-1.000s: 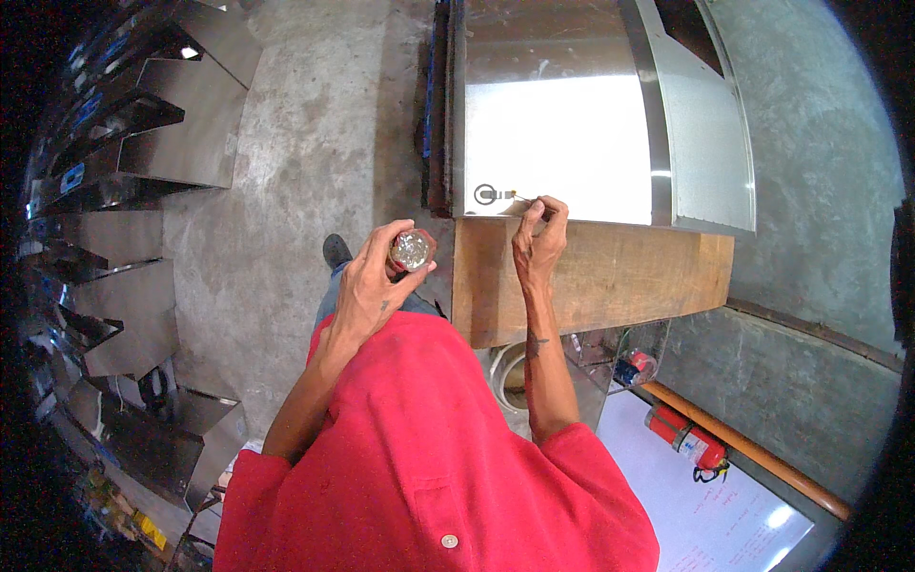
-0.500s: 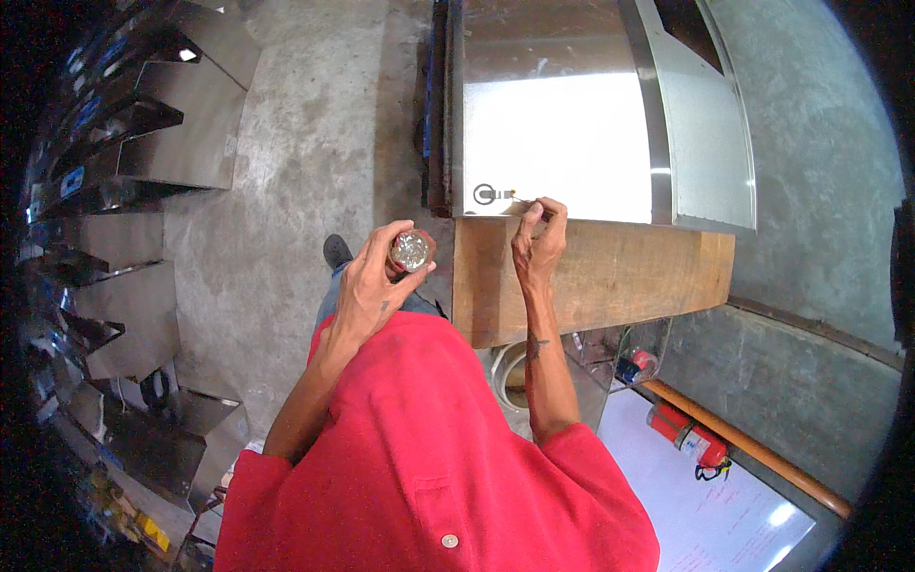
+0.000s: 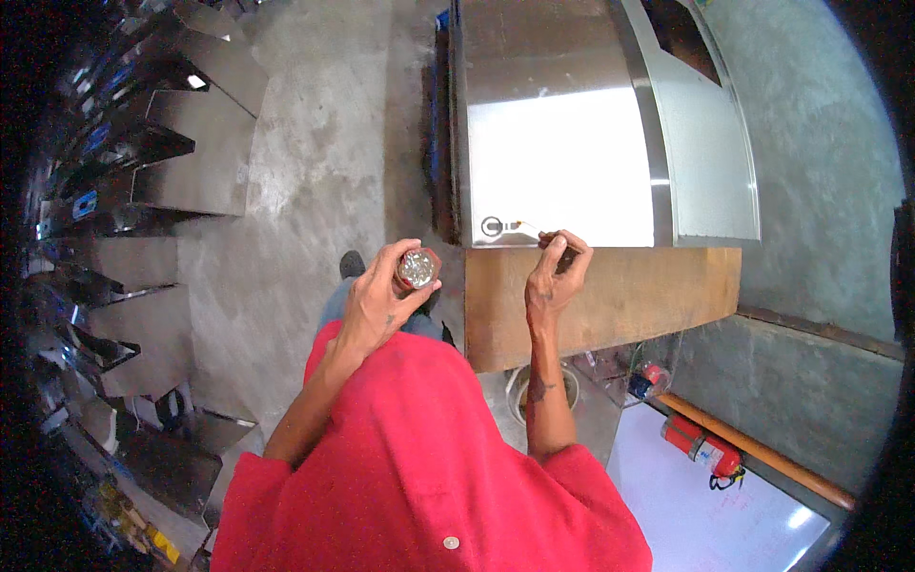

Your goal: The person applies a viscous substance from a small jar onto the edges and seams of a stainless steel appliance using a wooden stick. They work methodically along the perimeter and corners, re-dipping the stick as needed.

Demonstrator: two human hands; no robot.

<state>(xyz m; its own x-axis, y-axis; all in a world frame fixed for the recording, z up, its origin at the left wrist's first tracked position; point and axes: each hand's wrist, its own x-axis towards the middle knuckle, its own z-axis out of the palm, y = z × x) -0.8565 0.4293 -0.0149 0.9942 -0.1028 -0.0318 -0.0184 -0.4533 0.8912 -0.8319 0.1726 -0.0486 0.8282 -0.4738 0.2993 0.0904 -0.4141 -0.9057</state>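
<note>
My left hand [image 3: 376,296] is wrapped round a small round container [image 3: 417,269], reddish at the side, with a shiny, glassy surface facing up. I cannot make out what it contains. At the near edge of a bright steel panel [image 3: 562,162], my right hand [image 3: 558,276] pinches a thin stick-like tool [image 3: 532,231], perhaps a fine brush. Its tip points left, close to a dark ring-and-bar mark [image 3: 493,227] near the panel's near left corner. Whether the tip touches the panel, I cannot tell.
The steel unit rests on a wooden board [image 3: 610,296]. Below are a round bucket [image 3: 543,393] and a whiteboard [image 3: 705,505] with a red fire extinguisher [image 3: 701,445] beside it. Several sheet-metal cabinets [image 3: 195,148] line the left across the concrete floor [image 3: 315,124].
The whole scene sits lower in the picture. My right hand and the thin tool have shifted slightly right relative to the mark. My left hand still grips the container.
</note>
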